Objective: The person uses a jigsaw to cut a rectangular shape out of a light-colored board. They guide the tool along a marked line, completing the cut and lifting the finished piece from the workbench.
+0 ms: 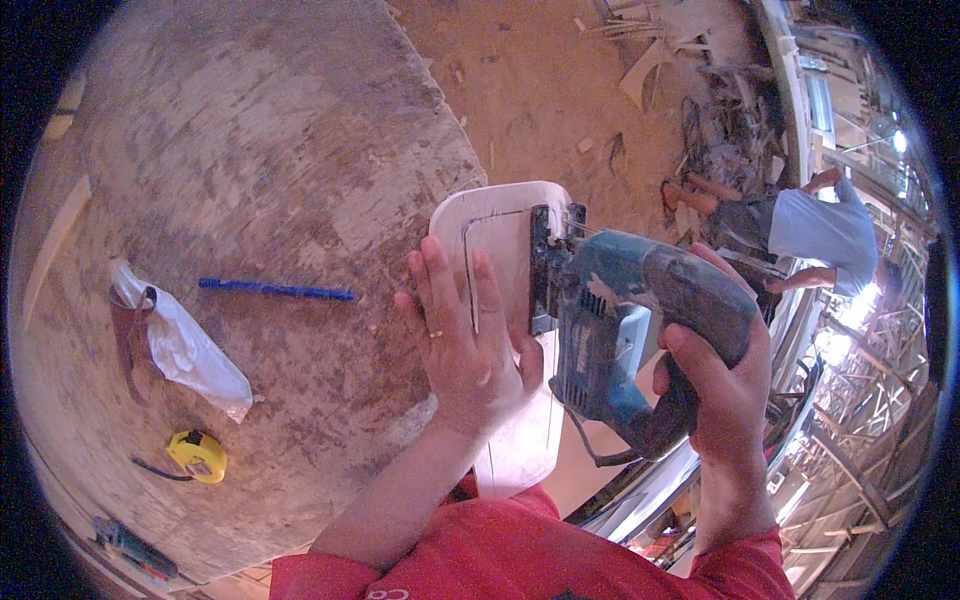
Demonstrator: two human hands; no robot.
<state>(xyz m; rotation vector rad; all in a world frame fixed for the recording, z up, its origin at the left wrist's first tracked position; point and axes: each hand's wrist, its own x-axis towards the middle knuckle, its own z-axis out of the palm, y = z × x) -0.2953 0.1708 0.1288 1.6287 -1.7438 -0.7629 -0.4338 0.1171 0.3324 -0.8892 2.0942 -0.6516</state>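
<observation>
A jigsaw with a teal and black body is in my right hand, the fingers wrapped round its handle. Its black base plate rests on a pale, round-cornered wooden board. Dark curved lines are drawn on the board near its corner. My left hand lies flat on the board, fingers spread, left of the base plate, a ring on one finger. The board lies at the right edge of a worn wooden worktable. The jigsaw's blade is hidden from this angle.
On the table lie a blue pen, a white plastic bag and a yellow tape measure. A dark tool is at the lower left. Wood scraps litter the brown floor. Another person bends over at the right.
</observation>
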